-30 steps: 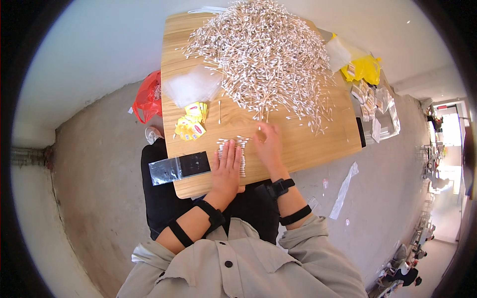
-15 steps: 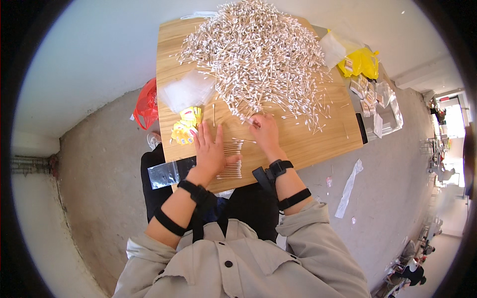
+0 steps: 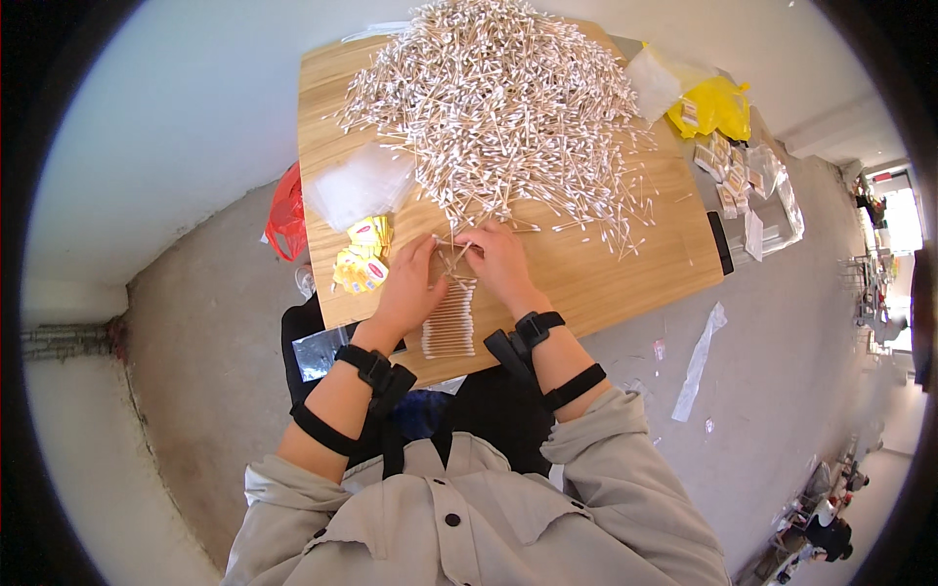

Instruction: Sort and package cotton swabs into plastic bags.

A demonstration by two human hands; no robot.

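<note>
A big heap of cotton swabs [image 3: 503,103] covers the far half of a wooden table [image 3: 606,278]. My left hand [image 3: 410,288] and my right hand [image 3: 498,264] meet at the heap's near edge. Both pinch a few loose cotton swabs [image 3: 454,252] between their fingertips. Just below the hands lies a neat row of cotton swabs [image 3: 449,322], side by side near the table's front edge.
Clear plastic bags [image 3: 362,186] and small yellow packets [image 3: 362,259] lie at the table's left. A red bag [image 3: 286,215] sits on the floor to the left. Yellow bags [image 3: 713,103] and small packs [image 3: 743,186] are at the right. A plastic strip [image 3: 699,361] lies on the concrete floor.
My left hand moved up from the table's front edge to the heap's near edge, meeting my right hand. Both now hold a few swabs above the neat row.
</note>
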